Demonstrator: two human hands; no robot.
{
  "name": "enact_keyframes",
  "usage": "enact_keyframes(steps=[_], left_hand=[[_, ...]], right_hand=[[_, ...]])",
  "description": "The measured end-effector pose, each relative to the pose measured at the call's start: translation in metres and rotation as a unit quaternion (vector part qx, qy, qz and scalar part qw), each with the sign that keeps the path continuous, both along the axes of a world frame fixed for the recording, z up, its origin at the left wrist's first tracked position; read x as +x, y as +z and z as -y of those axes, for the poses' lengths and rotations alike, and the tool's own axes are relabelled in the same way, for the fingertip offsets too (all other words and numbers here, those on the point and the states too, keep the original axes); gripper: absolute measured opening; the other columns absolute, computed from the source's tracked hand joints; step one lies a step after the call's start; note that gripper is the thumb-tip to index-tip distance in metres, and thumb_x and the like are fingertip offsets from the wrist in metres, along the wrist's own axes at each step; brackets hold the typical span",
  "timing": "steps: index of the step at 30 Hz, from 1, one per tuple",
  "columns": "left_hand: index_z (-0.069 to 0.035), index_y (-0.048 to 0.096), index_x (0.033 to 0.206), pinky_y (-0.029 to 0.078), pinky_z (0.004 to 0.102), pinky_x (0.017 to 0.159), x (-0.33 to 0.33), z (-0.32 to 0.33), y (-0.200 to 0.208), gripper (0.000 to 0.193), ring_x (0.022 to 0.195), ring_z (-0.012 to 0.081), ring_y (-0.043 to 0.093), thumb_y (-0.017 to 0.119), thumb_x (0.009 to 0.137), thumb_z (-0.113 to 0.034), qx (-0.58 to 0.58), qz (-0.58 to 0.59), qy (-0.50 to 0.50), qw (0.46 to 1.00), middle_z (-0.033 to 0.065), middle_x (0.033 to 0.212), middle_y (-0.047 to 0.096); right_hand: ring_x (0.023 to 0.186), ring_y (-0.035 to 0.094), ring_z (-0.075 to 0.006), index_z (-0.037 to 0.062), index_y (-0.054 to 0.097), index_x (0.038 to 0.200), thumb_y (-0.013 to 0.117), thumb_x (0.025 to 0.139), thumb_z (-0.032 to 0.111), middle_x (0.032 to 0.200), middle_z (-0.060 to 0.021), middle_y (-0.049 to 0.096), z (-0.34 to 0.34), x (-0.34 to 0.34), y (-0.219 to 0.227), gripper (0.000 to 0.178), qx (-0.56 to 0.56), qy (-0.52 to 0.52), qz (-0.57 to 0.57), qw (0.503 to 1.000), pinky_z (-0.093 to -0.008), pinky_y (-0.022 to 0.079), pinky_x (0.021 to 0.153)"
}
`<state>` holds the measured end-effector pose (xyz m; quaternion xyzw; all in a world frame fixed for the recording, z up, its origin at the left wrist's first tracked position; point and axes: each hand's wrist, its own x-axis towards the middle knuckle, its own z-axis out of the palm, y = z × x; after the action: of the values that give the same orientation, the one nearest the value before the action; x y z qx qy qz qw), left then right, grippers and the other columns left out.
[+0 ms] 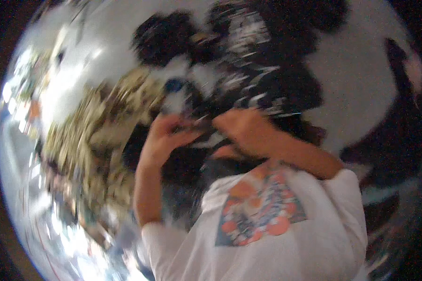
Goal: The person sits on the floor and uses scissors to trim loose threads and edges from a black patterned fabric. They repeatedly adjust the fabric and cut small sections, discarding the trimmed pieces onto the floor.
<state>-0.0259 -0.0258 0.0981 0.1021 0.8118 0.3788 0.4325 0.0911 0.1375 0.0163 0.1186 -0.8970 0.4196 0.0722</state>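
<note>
Motion blur smears the whole picture. My left hand is in the middle, its thumb and fingers bent toward each other around something dark and thin. To its right, my right hand is curled closed, knuckles up, and whatever it grips is hidden. Between and beyond the hands lies dark, glossy material, perhaps plastic or cloth; its kind cannot be made out. A small round blue thing sits just beyond my left hand, next to a whitish patch.
A heap of crumpled olive-khaki material spreads along the left. More dark bundles lie at the far side on a pale grey surface. Blurred bright and coloured clutter runs along the left rim.
</note>
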Motion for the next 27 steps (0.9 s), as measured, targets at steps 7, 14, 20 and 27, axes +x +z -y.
enact_keyframes(steps=[7,14,20,27], left_hand=[[-0.002,0.053,0.085,0.04,0.0318,0.07,0.0,0.03,-0.011,0.026,0.08,0.0158,0.047,0.069,0.066,-0.011,0.051,-0.081,0.075,0.993,0.0062,0.086,0.05],[-0.004,0.057,0.097,0.049,0.0426,0.077,-0.044,0.018,-0.028,0.021,0.085,0.022,0.055,0.061,0.077,-0.01,0.034,-0.182,-0.204,0.962,0.0091,0.096,0.053],[-0.005,0.053,0.115,0.047,0.0402,0.077,-0.055,0.049,-0.072,0.036,0.086,0.0244,0.056,0.049,0.09,-0.03,-0.015,-0.442,-0.36,0.821,0.0153,0.106,0.057],[-0.002,0.062,0.102,0.046,0.038,0.063,-0.003,-0.023,-0.07,0.023,0.073,0.0249,0.056,0.05,0.088,-0.015,0.054,-0.228,-0.05,0.971,0.019,0.097,0.06]], right_hand=[[0.05,0.055,-0.0314,0.0017,0.05,0.083,0.057,0.074,0.05,0.056,-0.0102,0.052,0.017,-0.005,-0.012,0.05,0.037,-0.036,-0.024,0.998,-0.0386,0.044,0.045],[0.07,0.057,-0.0335,-0.0007,0.048,0.1,0.067,0.064,0.056,0.079,-0.014,0.056,0.003,-0.011,-0.007,0.069,-0.228,-0.136,-0.045,0.963,-0.0379,0.046,0.057],[0.093,0.051,-0.0344,0.0046,0.044,0.107,0.076,0.061,0.036,0.097,-0.0146,0.052,0.012,-0.034,-0.003,0.063,-0.239,-0.066,-0.159,0.956,-0.0421,0.042,0.077],[0.088,0.055,-0.0316,0.0056,0.044,0.101,0.076,0.059,0.011,0.092,-0.0125,0.054,0.019,-0.037,-0.045,0.053,-0.28,-0.182,-0.118,0.935,-0.0398,0.044,0.074]])
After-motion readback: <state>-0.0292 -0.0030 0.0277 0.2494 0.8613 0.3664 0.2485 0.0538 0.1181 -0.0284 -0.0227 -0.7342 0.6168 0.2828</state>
